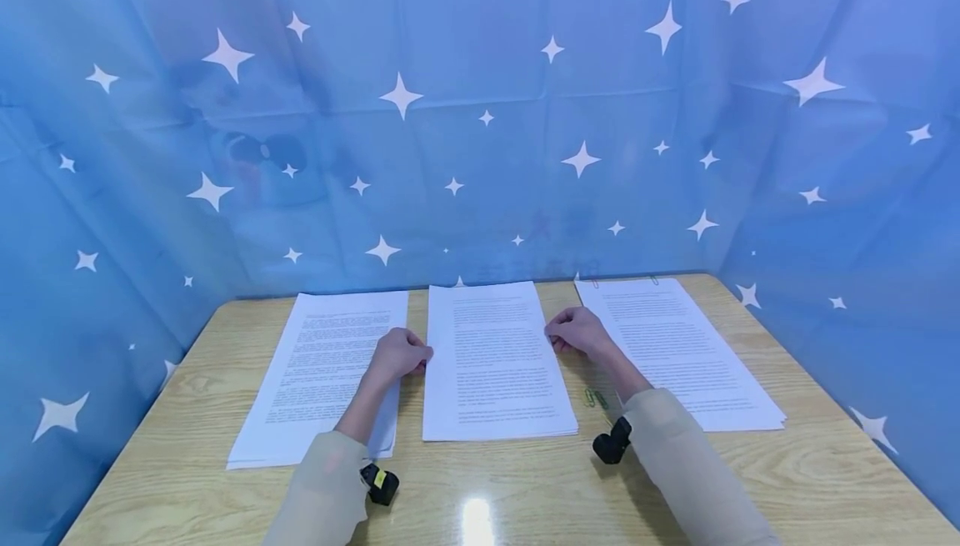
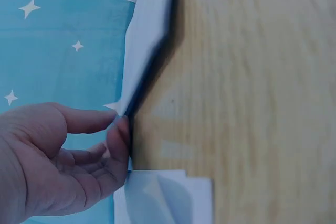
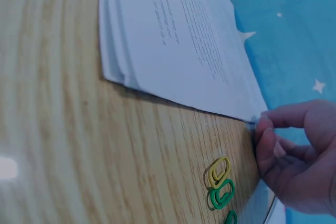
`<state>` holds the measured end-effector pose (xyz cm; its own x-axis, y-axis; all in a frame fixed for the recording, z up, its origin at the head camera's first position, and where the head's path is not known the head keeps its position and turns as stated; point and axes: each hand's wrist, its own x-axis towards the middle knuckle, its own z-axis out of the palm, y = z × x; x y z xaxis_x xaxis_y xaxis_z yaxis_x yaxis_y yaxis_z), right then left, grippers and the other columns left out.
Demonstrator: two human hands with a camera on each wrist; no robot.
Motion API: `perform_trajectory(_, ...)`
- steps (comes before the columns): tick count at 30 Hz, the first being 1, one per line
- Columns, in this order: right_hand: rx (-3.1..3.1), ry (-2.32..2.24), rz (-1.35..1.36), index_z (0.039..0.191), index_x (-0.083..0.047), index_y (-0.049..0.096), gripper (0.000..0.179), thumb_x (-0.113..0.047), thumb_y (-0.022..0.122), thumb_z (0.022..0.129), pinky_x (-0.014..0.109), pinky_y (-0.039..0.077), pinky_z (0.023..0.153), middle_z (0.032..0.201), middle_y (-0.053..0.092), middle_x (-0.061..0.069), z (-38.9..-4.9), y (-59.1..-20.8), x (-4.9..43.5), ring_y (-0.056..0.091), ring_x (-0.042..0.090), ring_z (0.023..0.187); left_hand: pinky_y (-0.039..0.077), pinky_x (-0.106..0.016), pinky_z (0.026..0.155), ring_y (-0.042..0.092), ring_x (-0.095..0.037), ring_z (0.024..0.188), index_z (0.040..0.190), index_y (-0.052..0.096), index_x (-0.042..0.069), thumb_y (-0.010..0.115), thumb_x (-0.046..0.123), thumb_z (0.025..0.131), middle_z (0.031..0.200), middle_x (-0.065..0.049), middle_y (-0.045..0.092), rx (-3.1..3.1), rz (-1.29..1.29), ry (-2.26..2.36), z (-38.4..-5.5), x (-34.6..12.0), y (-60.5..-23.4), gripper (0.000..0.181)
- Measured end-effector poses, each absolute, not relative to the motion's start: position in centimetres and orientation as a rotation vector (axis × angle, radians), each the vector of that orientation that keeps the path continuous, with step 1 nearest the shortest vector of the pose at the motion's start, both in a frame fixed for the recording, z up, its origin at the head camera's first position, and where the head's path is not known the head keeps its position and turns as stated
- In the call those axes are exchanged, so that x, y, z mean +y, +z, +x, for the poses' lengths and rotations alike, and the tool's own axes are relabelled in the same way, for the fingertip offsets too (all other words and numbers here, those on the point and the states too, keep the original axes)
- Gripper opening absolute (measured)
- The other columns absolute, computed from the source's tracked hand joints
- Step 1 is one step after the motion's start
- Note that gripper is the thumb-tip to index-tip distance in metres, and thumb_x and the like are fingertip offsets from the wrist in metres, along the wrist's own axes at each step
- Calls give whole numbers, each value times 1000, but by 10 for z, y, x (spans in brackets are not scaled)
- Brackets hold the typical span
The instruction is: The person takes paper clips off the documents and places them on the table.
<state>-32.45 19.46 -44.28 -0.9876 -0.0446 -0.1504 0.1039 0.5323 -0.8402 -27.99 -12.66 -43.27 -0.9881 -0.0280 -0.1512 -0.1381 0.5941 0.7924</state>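
Note:
A stack of printed paper sheets (image 1: 498, 379) lies in the middle of the table, text side up. My left hand (image 1: 400, 354) pinches its left edge between thumb and fingers. At the opposite edge, my right hand (image 1: 577, 331) pinches the sheets with thumb and index finger. Seen from the left wrist, the stack's edge (image 2: 149, 24) is lifted, with a dark shadow beneath. The right wrist view shows the sheets (image 3: 173, 72) slightly fanned at the near corner. Close to the right hand lie a yellow paper clip (image 3: 224, 162) and a green paper clip (image 3: 230, 194).
Another printed stack (image 1: 300, 388) lies at left, under my left forearm. A third stack (image 1: 675, 363) is at right, with a reddish clip (image 1: 595, 283) and a green clip (image 1: 655, 281) on its top edge. A blue star-patterned curtain (image 1: 480, 154) hangs behind the wooden table (image 1: 540, 496).

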Motion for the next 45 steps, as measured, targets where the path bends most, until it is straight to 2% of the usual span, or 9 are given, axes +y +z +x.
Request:
perform_trajectory(5,2605,-1452,42,109,8,62,20,-9,60,98,26,52,62,79,68,10,-321,-438,194,64,12,66,45,-26,61,62,-20,67,89,66,-2,66,8,92,72,-12,66,2719,-132,1352,-276,-127,-428,11)
perform_trajectory(12,2635,-1410,-45,113,10,60,24,-10,58,100,31,56,69,89,69,16,-315,-433,202,67,18,73,45,-27,59,61,-20,68,101,65,-3,64,11,94,80,-11,63,2759,-145,1389,-272,-125,-425,16)
perform_trajectory(20,2662,-1431,-98,116,10,59,25,-10,57,101,33,57,71,94,68,19,-311,-435,223,67,21,77,48,-27,61,64,-20,72,106,65,-3,62,12,98,84,-10,65,2736,-36,1472,-265,-108,-416,17)
perform_trajectory(26,2741,-1370,-156,116,10,60,27,-12,59,100,34,56,70,90,68,19,-307,-432,241,66,23,77,49,-28,63,65,-19,73,105,65,-2,64,11,96,85,-9,65,2700,52,1490,-258,-89,-410,16)
perform_trajectory(34,2860,-1247,-195,116,7,63,27,-15,59,100,33,48,66,89,67,16,-297,-425,266,63,24,75,49,-28,68,70,-32,84,107,66,-2,65,9,95,89,-11,69,2565,244,1564,-253,-66,-409,16)
perform_trajectory(41,2960,-1165,-237,114,5,65,25,-16,62,100,35,49,74,103,68,19,-289,-424,292,63,29,91,49,-28,67,70,-26,80,111,65,-4,63,9,95,87,-7,68,2508,293,1591,-247,-47,-409,21)
perform_trajectory(45,2995,-1111,-251,114,5,65,26,-16,62,100,39,48,80,108,67,21,-287,-426,309,63,34,99,51,-30,70,70,-29,85,116,64,-5,65,11,96,89,-7,67,2471,264,1608,-247,-36,-414,26)
